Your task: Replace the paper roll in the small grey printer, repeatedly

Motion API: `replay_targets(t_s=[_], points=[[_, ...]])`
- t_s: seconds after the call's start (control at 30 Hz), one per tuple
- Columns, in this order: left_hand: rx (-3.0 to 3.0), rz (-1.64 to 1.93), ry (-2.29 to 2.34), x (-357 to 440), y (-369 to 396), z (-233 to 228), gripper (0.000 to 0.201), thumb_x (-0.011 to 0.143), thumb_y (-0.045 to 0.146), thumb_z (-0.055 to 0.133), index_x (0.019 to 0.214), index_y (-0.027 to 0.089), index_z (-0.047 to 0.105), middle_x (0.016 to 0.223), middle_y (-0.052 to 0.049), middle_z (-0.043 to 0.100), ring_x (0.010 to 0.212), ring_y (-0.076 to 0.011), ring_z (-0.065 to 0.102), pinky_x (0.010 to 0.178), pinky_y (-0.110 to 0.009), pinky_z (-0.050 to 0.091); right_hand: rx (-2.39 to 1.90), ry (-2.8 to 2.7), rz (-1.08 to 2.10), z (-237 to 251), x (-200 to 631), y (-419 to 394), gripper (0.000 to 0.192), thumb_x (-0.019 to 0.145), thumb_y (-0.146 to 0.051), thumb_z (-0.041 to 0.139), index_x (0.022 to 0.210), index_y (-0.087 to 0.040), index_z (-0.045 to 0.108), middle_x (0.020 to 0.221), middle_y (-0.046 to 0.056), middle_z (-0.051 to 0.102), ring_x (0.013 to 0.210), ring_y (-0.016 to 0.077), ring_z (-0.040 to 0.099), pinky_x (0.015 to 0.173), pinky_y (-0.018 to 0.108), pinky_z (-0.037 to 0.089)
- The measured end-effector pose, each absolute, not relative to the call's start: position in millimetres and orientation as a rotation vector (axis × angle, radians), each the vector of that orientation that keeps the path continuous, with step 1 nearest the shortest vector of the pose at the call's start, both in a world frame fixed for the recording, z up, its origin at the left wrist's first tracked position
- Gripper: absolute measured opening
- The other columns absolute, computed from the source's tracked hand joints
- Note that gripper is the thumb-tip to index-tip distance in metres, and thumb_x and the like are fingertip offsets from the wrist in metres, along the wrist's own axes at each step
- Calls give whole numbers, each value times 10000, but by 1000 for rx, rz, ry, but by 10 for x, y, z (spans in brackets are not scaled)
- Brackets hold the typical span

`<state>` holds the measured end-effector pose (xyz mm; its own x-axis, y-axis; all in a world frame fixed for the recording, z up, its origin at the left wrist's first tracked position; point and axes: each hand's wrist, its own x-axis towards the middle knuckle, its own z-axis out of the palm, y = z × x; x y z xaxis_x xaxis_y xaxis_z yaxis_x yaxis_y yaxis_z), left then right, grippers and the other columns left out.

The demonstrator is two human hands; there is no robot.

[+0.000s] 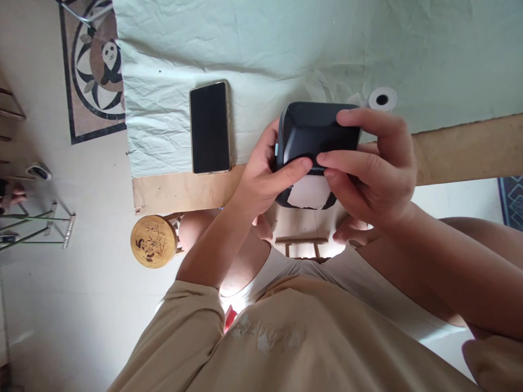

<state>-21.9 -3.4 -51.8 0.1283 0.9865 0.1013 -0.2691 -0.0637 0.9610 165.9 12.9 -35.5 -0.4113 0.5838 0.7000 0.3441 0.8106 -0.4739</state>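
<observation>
A small black portable printer is held up over the front edge of the table. White paper with a ragged torn edge lies across its near side. My left hand is closed around the printer's left side, its thumb on the top face. From the right, my right hand grips the printer, with one finger on the far right corner of the lid. Its thumb and another finger press at the front edge beside the paper. A small white paper roll lies on the cloth just beyond my right hand.
A smartphone with a dark screen lies on the pale green cloth, left of my hands. The table's bare wooden edge faces me. A round wooden stool stands on the floor at left, near a green metal rack.
</observation>
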Motion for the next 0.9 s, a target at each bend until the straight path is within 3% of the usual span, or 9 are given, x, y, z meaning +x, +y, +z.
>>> replay_targets(t_s=[0.07,0.2,0.4,0.63,0.9], points=[[1146,1277,859,-225,-38,-513,496,765,462,755,1187,267,581,1031,-10,601,964,-146,607,876,-271,518,-667,-2047,320,-367,1660,138,335,889,-129,545,1162,-311,617,1380,-16,483,702,13,516,581,222,454],[1172,1280,881,-228,-49,-472,463,773,430,760,1172,262,595,989,-7,592,916,-126,593,843,-248,513,-595,-2058,274,-384,1653,162,329,917,-117,506,1172,-282,632,1382,-11,466,1014,72,619,701,178,514],[1166,1275,930,-228,-80,-415,444,776,424,764,1164,260,624,974,-5,601,880,-127,601,820,-252,522,-599,-2054,271,-391,1666,166,362,892,-97,555,1171,-308,651,1358,-14,497,866,21,604,664,173,487],[1103,1273,985,-203,-126,-355,416,804,389,744,1174,238,630,993,-6,616,920,-132,618,870,-250,518,-524,-1997,274,-394,1638,171,378,836,-23,593,1139,-233,679,1330,39,539,852,43,616,630,200,474],[932,1263,1030,-153,-132,-277,435,745,419,793,1107,220,653,932,-8,616,967,-180,639,883,-275,516,-548,-2011,304,-391,1644,183,368,851,-58,586,1151,-253,671,1346,44,542,938,86,655,651,211,515]])
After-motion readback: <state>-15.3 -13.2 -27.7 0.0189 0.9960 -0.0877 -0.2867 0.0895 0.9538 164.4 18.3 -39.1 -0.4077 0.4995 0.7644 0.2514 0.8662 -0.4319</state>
